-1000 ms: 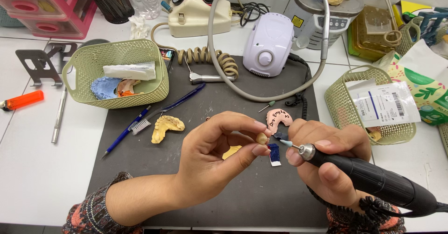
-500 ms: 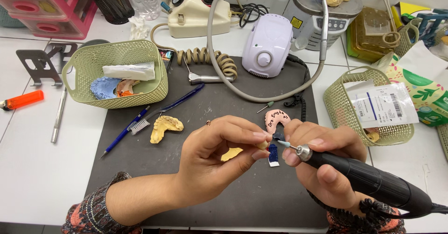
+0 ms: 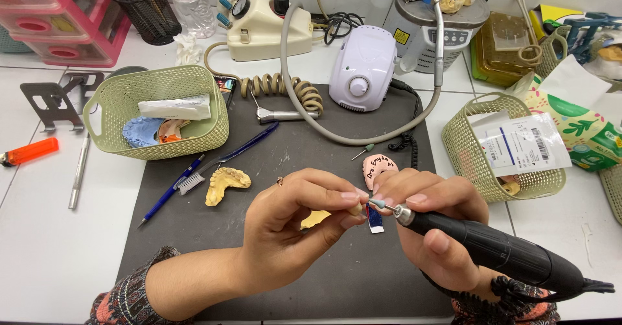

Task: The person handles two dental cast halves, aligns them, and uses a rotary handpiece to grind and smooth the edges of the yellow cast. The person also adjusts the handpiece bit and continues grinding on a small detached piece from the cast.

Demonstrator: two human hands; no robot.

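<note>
Grinding looks to be the step in hand: the right hand (image 3: 431,231) is wrapped around a black rotary handpiece (image 3: 492,250), fingers closed firmly on its barrel, with the small bur tip (image 3: 378,204) pointing left toward the other hand. The left hand (image 3: 291,224) has thumb and fingertips pinched together on a tiny workpiece (image 3: 356,208), which is mostly hidden by the fingers; only a pale, yellowish edge shows, too small to say more. It sits just at the bur tip, near the middle of the dark mat (image 3: 291,163); whether the two touch cannot be told. Judging from this, the next move calls for a steady pinch and light, controlled contact, since the piece is so small.

Just beyond the hands lie a pink dental piece (image 3: 378,168) and, to the left, a yellow plaster jaw cast (image 3: 227,184) beside a blue-handled brush (image 3: 194,177). Farther left stands a green basket (image 3: 159,114), with another green basket (image 3: 499,147) on the right. At the far side sits the white motor unit (image 3: 363,69).
</note>
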